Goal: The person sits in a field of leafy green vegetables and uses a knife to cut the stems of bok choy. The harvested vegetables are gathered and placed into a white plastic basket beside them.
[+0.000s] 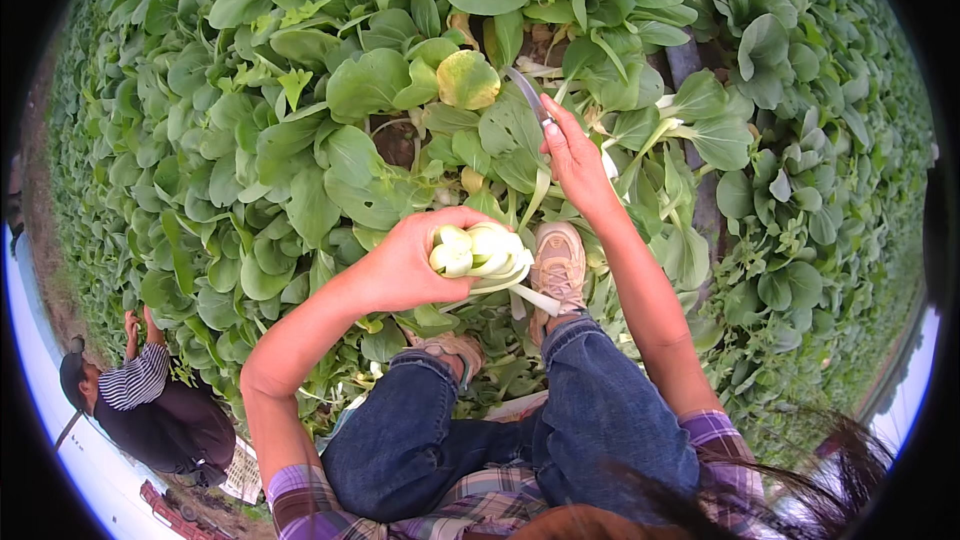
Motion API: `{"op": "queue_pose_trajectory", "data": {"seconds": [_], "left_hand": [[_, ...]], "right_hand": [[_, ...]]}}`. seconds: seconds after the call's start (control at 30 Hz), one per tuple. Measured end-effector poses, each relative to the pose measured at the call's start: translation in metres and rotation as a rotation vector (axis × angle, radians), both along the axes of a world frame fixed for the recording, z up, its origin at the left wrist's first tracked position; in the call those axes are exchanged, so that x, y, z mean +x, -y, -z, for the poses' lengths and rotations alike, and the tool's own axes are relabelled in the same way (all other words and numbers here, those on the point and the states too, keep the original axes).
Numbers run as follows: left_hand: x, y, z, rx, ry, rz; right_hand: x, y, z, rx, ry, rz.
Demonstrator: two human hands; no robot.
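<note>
My left hand (409,259) is wrapped around a bunch of cut bok choy (480,255), its pale stalk bases facing up. One loose stalk (536,300) sticks out from the bunch toward my shoe. In my right hand (577,161) is a small knife with a curved blade (530,94), its tip pointing up and left over the leaves. Most of the knife's handle is hidden in my fist. Beneath the blade grow bok choy plants (510,135), and beside them is a yellowed leaf (469,80).
Dense rows of leafy greens (225,150) surround me. My shoes (559,262) stand among fallen leaves. Dark strips (684,64), perhaps hose or film, run along the right. Another person (150,397) crouches at the lower left, near a crate (244,472). Red machinery (180,514) stands farther off.
</note>
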State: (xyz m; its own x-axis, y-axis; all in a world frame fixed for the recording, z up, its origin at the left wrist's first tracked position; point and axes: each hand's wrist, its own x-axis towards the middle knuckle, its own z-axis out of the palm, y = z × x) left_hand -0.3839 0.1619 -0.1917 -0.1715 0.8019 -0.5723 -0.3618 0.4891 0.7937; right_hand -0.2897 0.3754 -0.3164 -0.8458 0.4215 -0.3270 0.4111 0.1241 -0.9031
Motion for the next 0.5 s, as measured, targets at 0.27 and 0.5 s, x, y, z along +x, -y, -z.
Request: {"op": "queue_pose_trajectory", "data": {"seconds": [0.27,0.5], "left_hand": [[-0.079,-0.075,-0.007,-0.011,-0.913,0.162],[-0.121,-0.019,0.073,-0.498,-1.412,0.356]], "right_hand": [[0.014,0.052,0.042,0.271,0.106,-0.496],[0.005,0.019,0.031,0.127,0.1,-0.462]]}}
